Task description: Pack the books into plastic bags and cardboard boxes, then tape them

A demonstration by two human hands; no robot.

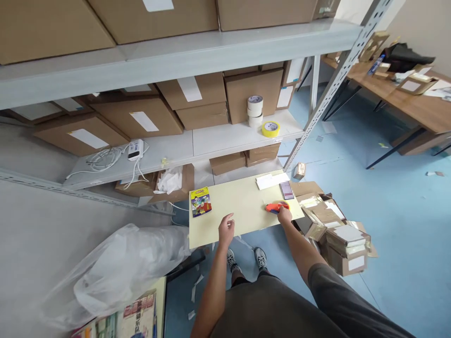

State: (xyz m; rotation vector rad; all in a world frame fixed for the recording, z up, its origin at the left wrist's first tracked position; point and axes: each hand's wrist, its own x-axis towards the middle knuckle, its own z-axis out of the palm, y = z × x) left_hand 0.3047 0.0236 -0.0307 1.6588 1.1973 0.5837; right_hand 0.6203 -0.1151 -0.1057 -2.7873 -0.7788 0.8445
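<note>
The orange-red handheld tool (273, 207), with blue along its lower side and yellow at its rounded end, is in the right hand (284, 216), its narrower end pointing left, over the right part of the desk (239, 206); whether it touches the surface is unclear; the booklet (200, 202), yellow at the top with colourful cartoon figures on blue below, lies face up, slightly turned, near the left edge of the desk.

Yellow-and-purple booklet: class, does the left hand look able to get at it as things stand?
Probably yes. The left hand looks unoccupied and is near the booklet, with nothing visible between them. The right hand, holding the orange-red tool, is off to the other side.
</note>
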